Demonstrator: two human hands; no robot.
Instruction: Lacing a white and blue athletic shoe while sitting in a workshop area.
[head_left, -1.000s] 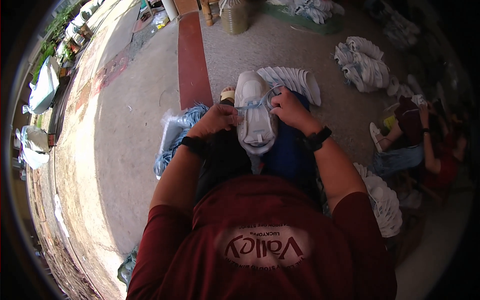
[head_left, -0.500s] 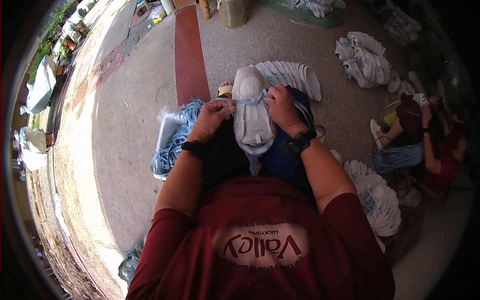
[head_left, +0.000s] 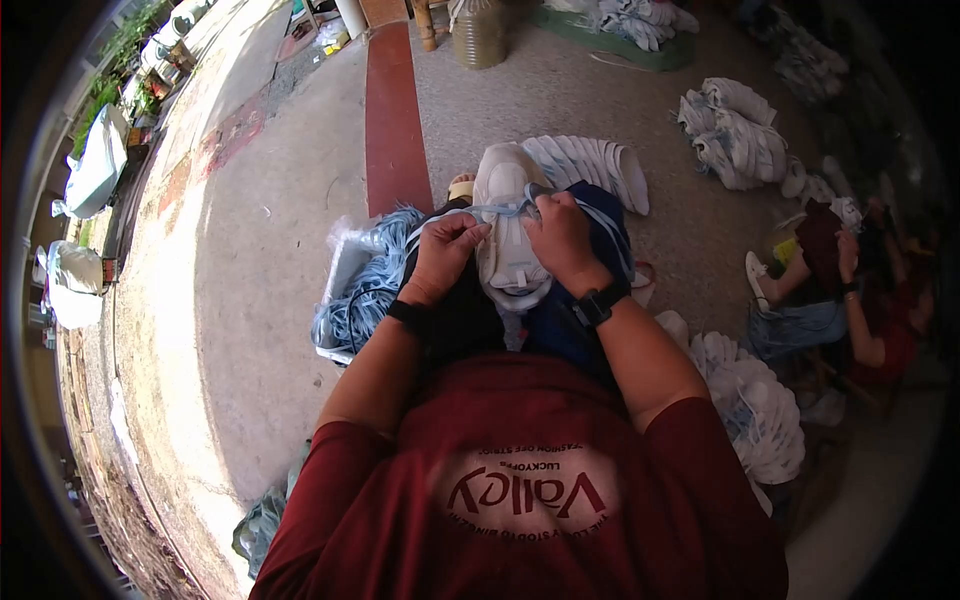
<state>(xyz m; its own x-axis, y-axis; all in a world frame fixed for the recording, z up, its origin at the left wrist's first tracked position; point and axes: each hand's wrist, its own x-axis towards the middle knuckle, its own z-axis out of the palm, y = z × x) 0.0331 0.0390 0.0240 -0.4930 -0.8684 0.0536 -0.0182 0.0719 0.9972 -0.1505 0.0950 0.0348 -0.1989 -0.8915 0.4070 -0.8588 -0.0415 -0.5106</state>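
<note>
A pale grey-white shoe upper rests across my lap, its toe pointing away from me. A light blue shoelace runs across its throat. On the left edge, my left hand is closed in a pinch on one side of the lace. My right hand is closed on the lace at the other side, its fingertips over the upper's tongue area. The lace ends are partly hidden by my fingers. By my left leg stands a white basket heaped with light blue shoelaces.
A nested row of white shoe uppers lies just beyond my right knee. More bundled uppers sit on the floor at right, with another pile nearer me. A co-worker sits at the far right. A ribbed container stands ahead.
My hands have come slightly closer together over the upper, both still on the lace. The whole view has shifted a little, so the surroundings sit lower and farther right.
</note>
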